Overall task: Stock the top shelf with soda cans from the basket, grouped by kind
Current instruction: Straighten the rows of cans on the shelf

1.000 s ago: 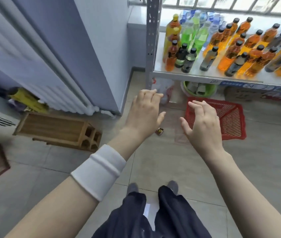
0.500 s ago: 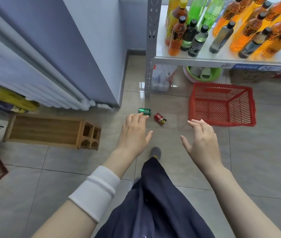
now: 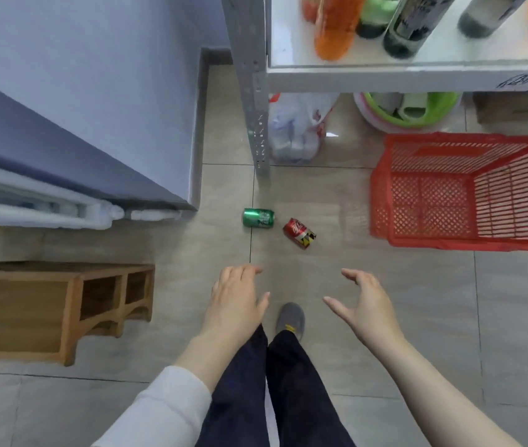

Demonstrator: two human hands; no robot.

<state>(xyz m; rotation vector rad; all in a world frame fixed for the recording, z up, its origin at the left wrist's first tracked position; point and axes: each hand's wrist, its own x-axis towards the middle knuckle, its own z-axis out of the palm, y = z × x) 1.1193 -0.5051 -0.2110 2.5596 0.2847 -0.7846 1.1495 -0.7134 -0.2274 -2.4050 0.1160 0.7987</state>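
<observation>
On the tiled floor [image 3: 417, 350], close to the foot of the metal shelf post [image 3: 251, 91], I see two soda cans lying on their sides. The green can [image 3: 258, 217] lies nearer to the post, and the red can [image 3: 299, 233] lies just beside it on the right, a little tilted; the two cans do not touch. The red basket [image 3: 449, 245] stands on the floor to the right of the cans, apart from them.

Both hands hover over the floor on the near side of the cans and touch neither of them. The left hand [image 3: 235, 304] is palm down, its fingers relaxed and close together, holding nothing. The right hand [image 3: 364, 304] has its fingers a little curved and its thumb spread wide from them, also holding nothing.

Between the hands I see a grey shoe [image 3: 290, 319] and dark trousers [image 3: 256, 398]. Above, the white shelf board [image 3: 385, 74] carries bottles [image 3: 333, 27], and under it are a plastic bag [image 3: 294, 130] and a green basin [image 3: 443, 108]. A wooden stool [image 3: 62, 304] stands on the left.
</observation>
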